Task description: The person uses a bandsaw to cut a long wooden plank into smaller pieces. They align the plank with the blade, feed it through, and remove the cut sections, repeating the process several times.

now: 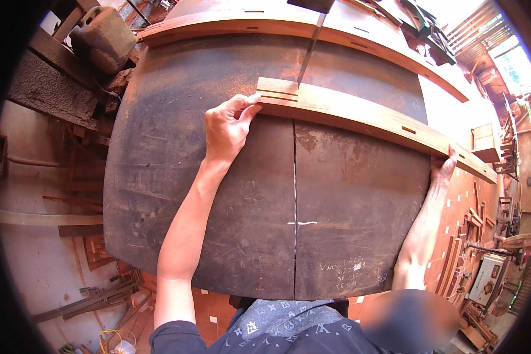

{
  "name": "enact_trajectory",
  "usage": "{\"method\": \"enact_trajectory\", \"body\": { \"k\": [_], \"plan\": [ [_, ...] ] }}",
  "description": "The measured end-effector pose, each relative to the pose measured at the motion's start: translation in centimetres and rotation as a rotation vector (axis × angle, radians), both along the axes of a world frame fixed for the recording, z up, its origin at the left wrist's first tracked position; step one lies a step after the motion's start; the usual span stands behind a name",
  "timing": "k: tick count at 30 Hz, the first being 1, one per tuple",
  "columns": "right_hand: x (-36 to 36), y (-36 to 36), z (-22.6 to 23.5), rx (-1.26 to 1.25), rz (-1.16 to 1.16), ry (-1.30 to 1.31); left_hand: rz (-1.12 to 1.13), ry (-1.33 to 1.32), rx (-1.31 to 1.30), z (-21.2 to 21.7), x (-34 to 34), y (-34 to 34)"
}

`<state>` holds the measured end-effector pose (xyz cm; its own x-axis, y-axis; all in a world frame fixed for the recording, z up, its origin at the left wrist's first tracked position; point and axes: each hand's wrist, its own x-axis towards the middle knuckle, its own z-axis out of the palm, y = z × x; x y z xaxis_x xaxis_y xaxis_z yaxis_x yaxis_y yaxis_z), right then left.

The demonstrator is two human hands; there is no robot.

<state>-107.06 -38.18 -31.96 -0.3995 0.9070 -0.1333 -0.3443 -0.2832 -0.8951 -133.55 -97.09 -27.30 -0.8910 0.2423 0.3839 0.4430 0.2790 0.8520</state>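
A long wooden beam with narrow slots cut in it lies slantwise across a dark metal saw table. Two parallel cut lines mark its left end. A thin upright saw blade meets the beam just right of those lines; whether it moves I cannot tell. My left hand pinches the near edge of the beam's left end between thumb and fingers. Past the table's right edge, my right hand grips the beam further along, its thumb over the near side and its other fingers mostly hidden underneath.
More slotted beams lie across the table's far side. A straight slit runs from the blade toward me. Back left stands a dusty jerrycan. Wood strips lie on the tiled floor at right, near a white box-shaped machine.
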Motion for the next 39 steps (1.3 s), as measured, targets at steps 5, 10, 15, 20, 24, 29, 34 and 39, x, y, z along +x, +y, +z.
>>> {"method": "enact_trajectory", "body": {
  "k": [5, 10, 15, 20, 24, 29, 34, 39],
  "plan": [
    [0.0, 0.1, 0.1, -0.006, 0.009, -0.003, -0.005, 0.027, -0.013, -0.1, -0.2, 0.0],
    [0.0, -0.1, 0.3, 0.009, 0.003, -0.005, -0.008, 0.052, 0.006, 0.1, -0.3, 0.1],
    [-0.1, -0.5, 0.2, 0.006, 0.005, -0.007, -0.013, 0.061, 0.012, 0.0, 0.0, -0.2],
    [0.5, 0.0, 0.3, -0.003, 0.016, -0.019, -0.019, 0.058, 0.009, 0.3, 0.4, -0.2],
    [0.5, -0.1, 0.2, 0.004, -0.006, -0.014, -0.017, 0.033, -0.005, 0.6, 0.9, -0.4],
    [0.0, -0.5, 0.0, -0.012, 0.001, -0.010, -0.011, 0.057, -0.015, 0.2, 0.6, -0.5],
    [-0.3, -0.7, 0.5, 0.010, -0.035, -0.022, -0.009, 0.049, -0.021, 0.0, 0.1, -0.2],
    [-0.3, -1.0, 0.5, -0.013, -0.002, -0.010, 0.004, 0.035, -0.022, 0.1, 0.0, 0.0]
  ]
}}
